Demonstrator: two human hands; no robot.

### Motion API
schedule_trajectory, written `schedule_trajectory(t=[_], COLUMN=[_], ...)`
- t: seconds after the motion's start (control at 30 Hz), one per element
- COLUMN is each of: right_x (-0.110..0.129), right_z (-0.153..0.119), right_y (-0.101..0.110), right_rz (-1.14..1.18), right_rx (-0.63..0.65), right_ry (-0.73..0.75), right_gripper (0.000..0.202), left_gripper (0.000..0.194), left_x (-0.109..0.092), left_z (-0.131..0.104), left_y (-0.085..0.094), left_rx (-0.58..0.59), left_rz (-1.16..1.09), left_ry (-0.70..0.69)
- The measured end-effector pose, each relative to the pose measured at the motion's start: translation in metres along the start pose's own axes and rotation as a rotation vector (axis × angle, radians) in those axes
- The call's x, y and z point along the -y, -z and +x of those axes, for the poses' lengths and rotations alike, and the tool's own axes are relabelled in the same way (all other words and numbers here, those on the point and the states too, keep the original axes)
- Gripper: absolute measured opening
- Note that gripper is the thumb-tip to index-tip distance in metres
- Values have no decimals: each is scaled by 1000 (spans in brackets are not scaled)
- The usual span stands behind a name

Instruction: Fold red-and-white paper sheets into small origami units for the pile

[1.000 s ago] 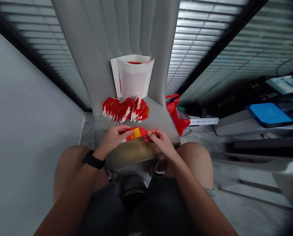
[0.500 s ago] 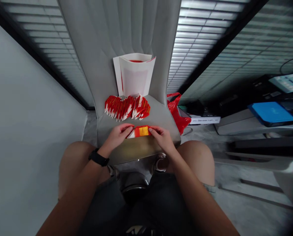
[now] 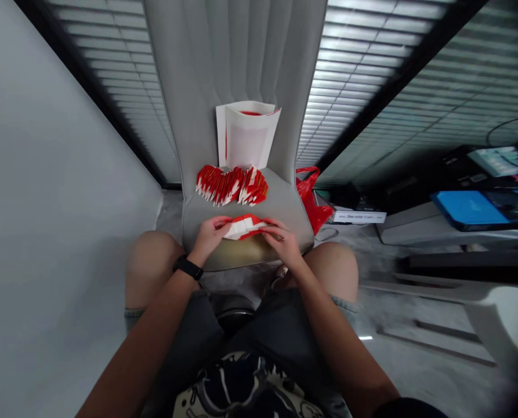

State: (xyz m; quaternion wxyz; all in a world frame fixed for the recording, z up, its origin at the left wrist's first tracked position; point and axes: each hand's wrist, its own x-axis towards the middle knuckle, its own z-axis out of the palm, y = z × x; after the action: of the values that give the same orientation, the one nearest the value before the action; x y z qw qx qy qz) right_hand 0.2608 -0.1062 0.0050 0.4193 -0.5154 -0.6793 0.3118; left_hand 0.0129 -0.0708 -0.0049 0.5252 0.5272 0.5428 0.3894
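Note:
Between my two hands, just above the front of the grey chair seat (image 3: 198, 208), is a folded red and white paper piece (image 3: 243, 226). My left hand (image 3: 210, 235) pinches its left end between thumb and fingers. The right end is gripped by my right hand (image 3: 283, 241), fingers bent around it. Behind them on the seat, a row of folded red paper pieces (image 3: 221, 184) with white tips lies packed side by side. A white paper folder (image 3: 246, 139) with red inside stands against the chair's backrest, behind the row.
A red plastic bag (image 3: 314, 203) sits on the floor right of the chair. Further right are a white box (image 3: 358, 217), a blue flat case (image 3: 470, 207) and a white plastic chair (image 3: 480, 299). Window blinds (image 3: 350, 64) hang behind, and a pale wall (image 3: 62, 203) runs along the left.
The paper piece has turned from its red and yellow face to a mostly white face with red edges. My right fingers have shifted around its end. The whole view has moved slightly.

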Motion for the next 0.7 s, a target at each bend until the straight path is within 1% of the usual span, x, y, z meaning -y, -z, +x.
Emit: schedule_trajectory(t=[0.1,0.17,0.23,0.33,0.4,0.47,0.5,0.57,0.6,0.63,0.7], right_x=[-10,-16,-19,-13,-4,4,8,14,15,16,15], right_z=[-14,-20,-26,-34,-41,-48,-51,-55,-56,-56,-54], right_y=[-1,-5,-11,-24,-35,-46,-51,-58,-60,-61,-60], right_rz=[-135,-213,-263,-341,-390,-442,-469,-518,-535,-546,-546], right_rx=[84,94,75,1,-40,-58,-64,-86,-95,-97,-78], right_ry=[65,90,90,46,21,18,19,13,7,4,3], right_gripper=[22,24,28,33,34,35,35,34,35,35,34], left_gripper=[26,27,28,29,32,35,36,31,27,25,26], left_x=[8,11,11,8,5,3,3,3,2,2,0], left_z=[-7,-15,-25,-43,-58,-74,-82,-99,-105,-109,-110], left_y=[3,1,-5,-19,-31,-43,-48,-53,-52,-49,-38], left_rx=[-109,-133,-153,-249,-337,-394,-405,-342,-300,-288,-306], left_rz=[121,255,397,532,547,512,491,526,587,662,789], left_ry=[-79,-138,-204,-264,-245,-210,-189,-182,-199,-217,-265])
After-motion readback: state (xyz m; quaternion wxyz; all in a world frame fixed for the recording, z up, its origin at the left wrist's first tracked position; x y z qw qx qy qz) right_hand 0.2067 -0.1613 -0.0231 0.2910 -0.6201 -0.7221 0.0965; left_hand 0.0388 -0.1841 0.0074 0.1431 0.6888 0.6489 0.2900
